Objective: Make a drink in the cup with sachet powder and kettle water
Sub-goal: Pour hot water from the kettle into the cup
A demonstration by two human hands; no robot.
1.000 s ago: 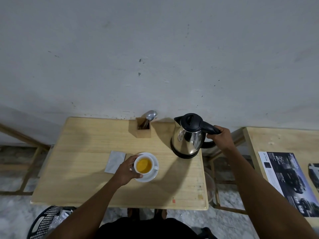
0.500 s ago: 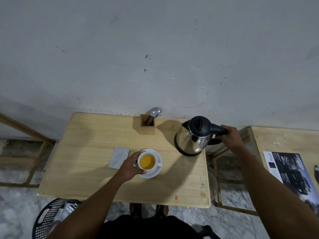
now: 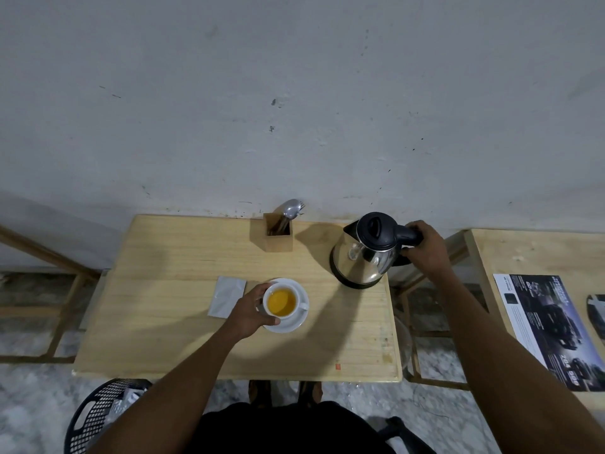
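A white cup (image 3: 282, 303) holding orange-yellow liquid sits on a white saucer (image 3: 294, 325) near the middle of the wooden table (image 3: 170, 335). My left hand (image 3: 250, 309) wraps around the cup's left side. A silver sachet (image 3: 226, 296) lies flat just left of that hand. At the table's right back corner a steel kettle (image 3: 361, 257) with a black lid stands upright on the wood. My right hand (image 3: 425, 250) grips its black handle.
A wooden holder (image 3: 278, 235) with a spoon stands at the back edge by the grey wall. A second table (image 3: 537, 257) with a printed leaflet (image 3: 550, 326) is to the right. A black mesh basket (image 3: 101, 414) sits on the floor at lower left.
The kettle has shifted right and back towards the table's far right corner, with my right hand still on its handle. My left hand has stayed on the cup.
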